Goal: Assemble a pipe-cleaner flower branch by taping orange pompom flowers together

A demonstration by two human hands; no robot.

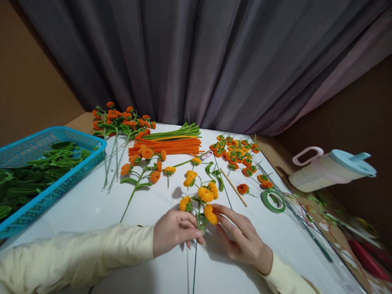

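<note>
L hand (176,232) sits btm ctr of frame, grip pinched on the thin stem of a yellow sprig (204,195) just below its blooms. The stem runs on down to the btm edge. R hand (241,239) lies right beside it, btm ctr-right. Its grip is spread, fingers long and loose, w/ fingertips (222,209) touching the lowest bloom (210,214). Sprig lies on the white counter (92,204), ctr of frame, just above both hands.

Around them:
- Blue basket (61,185) w/ green leaves (36,171) at left edge.
- Orange-flower bunch (122,120) upper left, beside a bundle of orange pipe cleaners (167,146) w/ green ones (179,131) along its far side.
- Orange sprig (143,167) left of ctr.
- Heap of small orange flowers (235,154) right of ctr, w/ a wooden stick (234,187) and green tape roll (273,201) below it.
- Lidded jug (330,169) at right.
- Grey curtain (214,61) across the top.
</note>
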